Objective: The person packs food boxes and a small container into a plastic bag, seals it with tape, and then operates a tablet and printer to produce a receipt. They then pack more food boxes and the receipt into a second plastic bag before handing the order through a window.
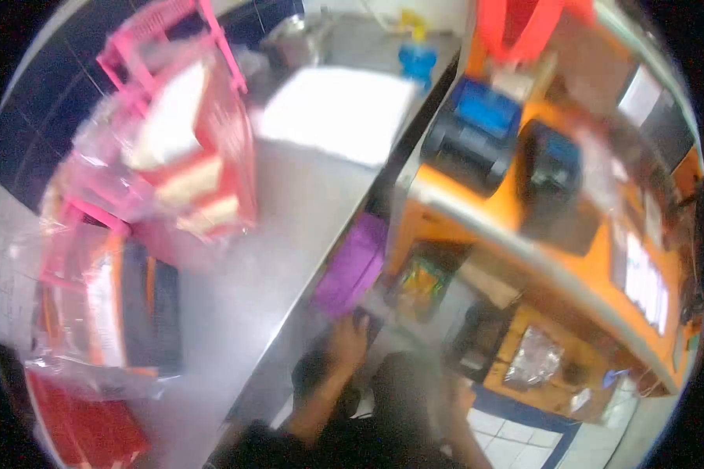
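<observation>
My left hand (350,341) is low in the middle of the head view, beside the front edge of the steel counter (281,211). A small dark thing shows at its fingertips; the blur hides whether the fingers grip it. Just beyond that hand is a purple box-like thing (353,266), below the counter's edge. Of my right side, the forearm (465,438) shows at the bottom, and the hand is too smeared to make out. It is nearest to the lower shelf of the orange desk (477,207).
On the counter are a white stack (338,112), a metal pot (293,43), a blue bottle with a yellow top (417,59), and plastic-wrapped packs (203,164) by a pink rack (160,35). Dark machines (473,141) stand on the desk. A foil-like packet (533,356) lies lower.
</observation>
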